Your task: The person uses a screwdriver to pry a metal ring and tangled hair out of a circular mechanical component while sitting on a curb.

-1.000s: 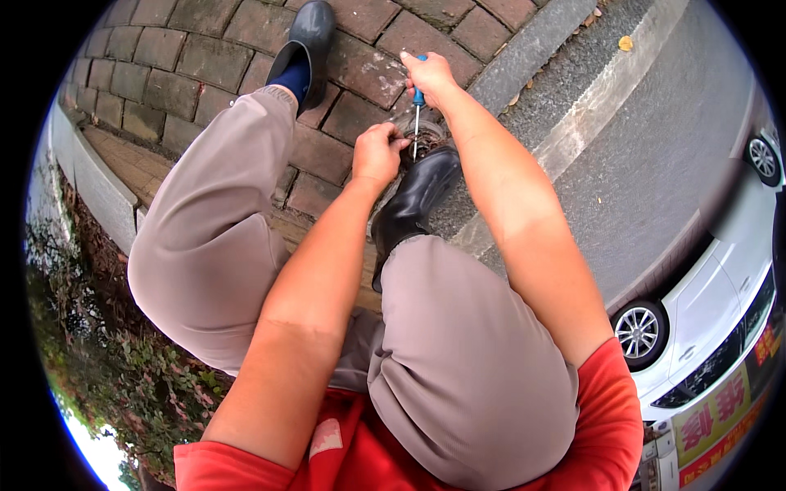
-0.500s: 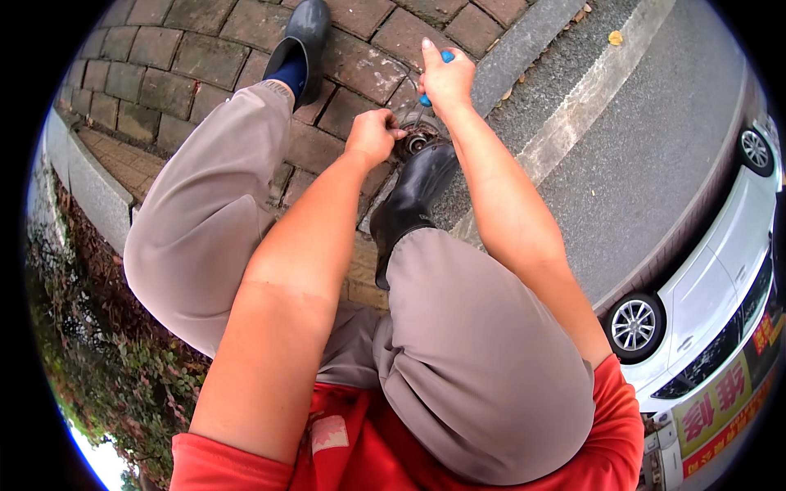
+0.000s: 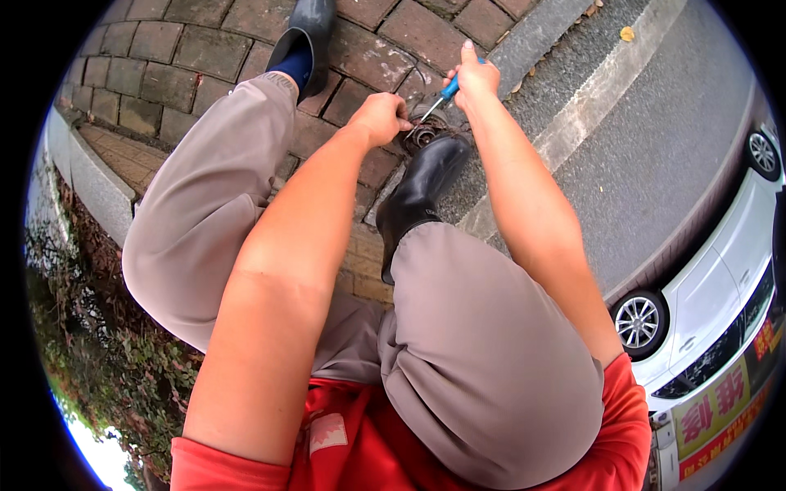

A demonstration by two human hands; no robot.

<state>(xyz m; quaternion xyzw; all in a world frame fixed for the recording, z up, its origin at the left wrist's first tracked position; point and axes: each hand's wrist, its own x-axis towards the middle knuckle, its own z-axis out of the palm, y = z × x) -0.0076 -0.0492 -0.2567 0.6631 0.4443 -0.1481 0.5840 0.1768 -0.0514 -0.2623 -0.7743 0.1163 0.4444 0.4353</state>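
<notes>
Right hand (image 3: 479, 79), shifted rightward, grips a screwdriver (image 3: 449, 89) aslant, perhaps for reach. What the left hand (image 3: 381, 117) holds, I cannot tell.

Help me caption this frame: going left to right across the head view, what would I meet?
Green shrubs → dark left shoe → left hand → metal screwdriver shaft → right hand → white car.

Right hand (image 3: 476, 80) grips a blue-handled screwdriver (image 3: 449, 88) — shaft slanting down-left to a round, dark metal part (image 3: 421, 137) by the kerb (image 3: 536, 51). Left hand (image 3: 381, 119) at the part's left side, fingertip hold unclear. Black boot (image 3: 430, 173) close below — white car (image 3: 711, 303) off right.
</notes>
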